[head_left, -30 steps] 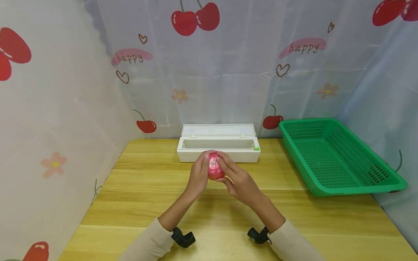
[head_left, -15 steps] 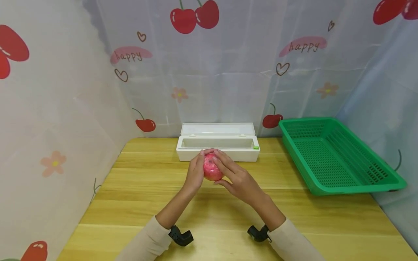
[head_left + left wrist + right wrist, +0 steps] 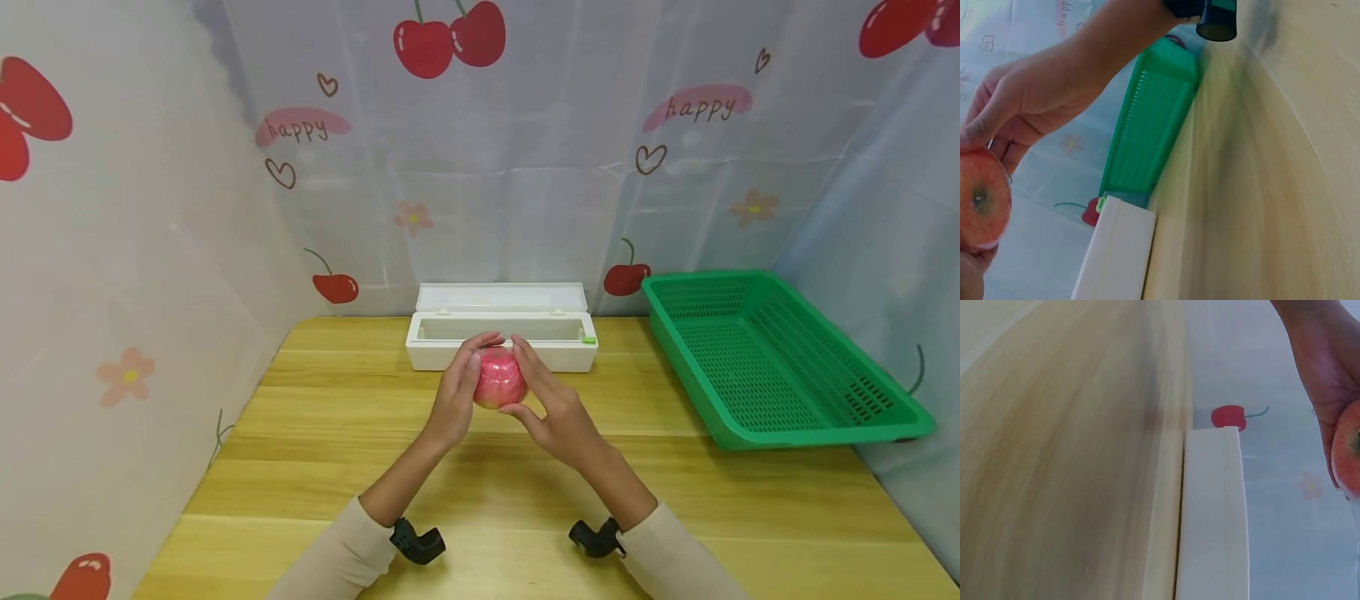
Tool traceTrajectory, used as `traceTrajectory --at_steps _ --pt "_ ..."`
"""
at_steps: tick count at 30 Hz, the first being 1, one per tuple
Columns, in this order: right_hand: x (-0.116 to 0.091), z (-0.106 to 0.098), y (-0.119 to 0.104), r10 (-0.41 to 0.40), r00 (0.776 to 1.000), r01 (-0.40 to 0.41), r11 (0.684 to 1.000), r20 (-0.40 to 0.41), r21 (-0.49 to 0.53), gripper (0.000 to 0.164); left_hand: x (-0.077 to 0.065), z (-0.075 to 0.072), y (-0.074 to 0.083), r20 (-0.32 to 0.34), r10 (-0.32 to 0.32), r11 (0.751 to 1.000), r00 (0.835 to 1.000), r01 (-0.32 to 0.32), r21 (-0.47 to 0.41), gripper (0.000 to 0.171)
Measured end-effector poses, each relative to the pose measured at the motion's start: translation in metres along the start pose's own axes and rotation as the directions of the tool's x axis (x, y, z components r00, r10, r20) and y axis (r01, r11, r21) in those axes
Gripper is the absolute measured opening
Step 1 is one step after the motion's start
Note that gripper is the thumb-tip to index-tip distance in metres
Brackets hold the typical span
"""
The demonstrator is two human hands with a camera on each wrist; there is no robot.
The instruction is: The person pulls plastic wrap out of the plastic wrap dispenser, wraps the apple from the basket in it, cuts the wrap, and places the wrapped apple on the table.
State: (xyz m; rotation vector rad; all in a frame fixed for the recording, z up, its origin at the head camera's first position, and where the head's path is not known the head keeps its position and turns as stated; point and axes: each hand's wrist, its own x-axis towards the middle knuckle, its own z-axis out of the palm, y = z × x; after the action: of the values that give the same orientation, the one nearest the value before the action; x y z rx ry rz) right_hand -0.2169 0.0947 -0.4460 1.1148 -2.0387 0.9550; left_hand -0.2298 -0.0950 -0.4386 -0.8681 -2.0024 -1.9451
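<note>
A red apple [image 3: 499,379] with a shiny, clear-film-like surface is held up over the table between both hands. My left hand [image 3: 452,404] cups its left side, thumb along the near face and fingers behind. From the right, my right hand [image 3: 562,421] grips it with the thumb low and the fingers along its upper side. In the left wrist view the apple [image 3: 994,187] turns a stem hollow to the camera, and the right hand [image 3: 1029,100] reaches onto it from above. The right wrist view cuts the apple [image 3: 1346,456] off at the frame edge.
Behind the hands stands a long white box [image 3: 435,358], its lid [image 3: 501,297] raised and a small green piece [image 3: 588,340] on its right end. A green plastic basket [image 3: 686,392] sits at the right on the wooden table [image 3: 300,467]. A printed curtain [image 3: 510,225] encloses the back and sides.
The apple has been turned between the hands, and more of its near face shows now. The fingers of my right hand have shifted from over its front to its right side.
</note>
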Motion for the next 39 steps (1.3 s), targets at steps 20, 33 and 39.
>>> traceTrajectory --at_steps 20,33,39 --pt "0.0017 -0.0038 -0.0007 0.044 0.999 -0.044 0.998 -0.006 -0.045 0.070 0.0000 0.0017 -0.0022 0.059 0.050 0.982 0.997 -0.060 0.176 0.037" --pt "0.0034 -0.0050 0.0024 -0.035 0.999 0.033 0.998 -0.033 -0.052 0.069 -0.0017 0.0001 -0.0003 0.075 -0.012 0.999 0.997 0.008 0.052 0.042" --pt "0.0035 -0.0053 0.0014 -0.021 0.998 0.021 1.000 -0.062 0.011 0.068 -0.0009 0.0004 -0.0008 0.128 0.082 0.979 0.988 -0.104 0.176 0.052"
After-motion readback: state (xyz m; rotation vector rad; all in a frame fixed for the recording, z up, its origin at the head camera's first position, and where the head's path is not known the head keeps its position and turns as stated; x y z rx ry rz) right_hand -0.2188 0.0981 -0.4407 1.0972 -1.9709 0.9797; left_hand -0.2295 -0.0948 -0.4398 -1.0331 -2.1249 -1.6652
